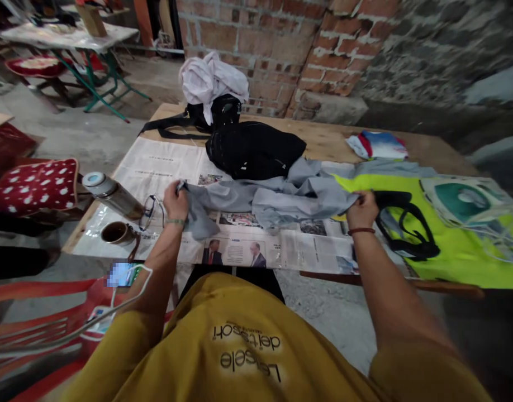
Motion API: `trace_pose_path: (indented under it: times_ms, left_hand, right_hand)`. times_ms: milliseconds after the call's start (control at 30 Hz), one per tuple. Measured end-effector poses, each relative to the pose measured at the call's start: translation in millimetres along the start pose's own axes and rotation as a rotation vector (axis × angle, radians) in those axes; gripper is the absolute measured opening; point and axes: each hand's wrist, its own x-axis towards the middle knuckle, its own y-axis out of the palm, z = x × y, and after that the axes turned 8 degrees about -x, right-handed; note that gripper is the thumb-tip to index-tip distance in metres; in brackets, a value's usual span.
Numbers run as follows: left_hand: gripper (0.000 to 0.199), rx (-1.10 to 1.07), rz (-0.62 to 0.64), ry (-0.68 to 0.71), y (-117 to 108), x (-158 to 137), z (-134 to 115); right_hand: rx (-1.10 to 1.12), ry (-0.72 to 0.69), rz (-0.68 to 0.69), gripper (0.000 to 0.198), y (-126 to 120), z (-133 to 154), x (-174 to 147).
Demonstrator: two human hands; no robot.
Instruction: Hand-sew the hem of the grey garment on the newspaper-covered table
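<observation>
A crumpled grey cloth (pixel 298 204) is stretched sideways over the newspaper in front of me. Its left end is pinched in my left hand (pixel 175 204), with part of the fabric hanging down onto the paper. Closed fingers of my right hand (pixel 363 212) grip its right end. Behind the cloth, close to it, rests a bundled black garment (pixel 256 148). Eyeglasses (pixel 150 212) lie just left of my left hand. To the right of my right hand, a black strap (pixel 424 240) lies on bright yellow-green fabric (pixel 453 265).
A flask (pixel 114 195) and a brown mug (pixel 116 233) stand at the table's left. White cloth (pixel 212 81) tops a black bag (pixel 225 109). Folded colourful cloth (pixel 378 145) and a green-and-white object with cords (pixel 461 198) are at right. A phone (pixel 121 274) sits on a red chair (pixel 101 293).
</observation>
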Motion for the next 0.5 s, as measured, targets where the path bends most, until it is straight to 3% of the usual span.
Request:
trace_pose_path:
  times_ms: [100,167,267,333,400,500]
  left_hand:
    - [0.058,0.093,0.165,0.035,49.5,20.9,-21.4]
    - [0.068,0.171,0.324,0.153,74.4,12.8,-36.4]
    - [0.063,0.298,0.403,0.397,95.1,-28.3,-57.7]
    - [0.05,0.347,0.518,0.482,103.4,-66.7,-68.5]
    - [0.043,0.396,0.734,0.454,114.0,-105.3,-74.3]
    - [0.041,0.478,0.904,0.245,137.2,-147.7,-74.0]
  right_hand:
    - [-0.095,0.112,0.158,0.015,-12.4,-15.0,-32.3]
    - [-0.091,0.098,0.217,0.015,-10.2,-15.7,-58.1]
    - [-0.003,0.01,0.226,0.021,-2.7,-15.4,-88.5]
    - [0.044,-0.019,0.203,0.024,1.7,-18.2,-98.1]
    - [0.059,-0.003,0.173,0.025,5.2,-23.1,-98.8]
    - [0.056,0.057,0.137,0.026,8.5,-29.9,-87.1]
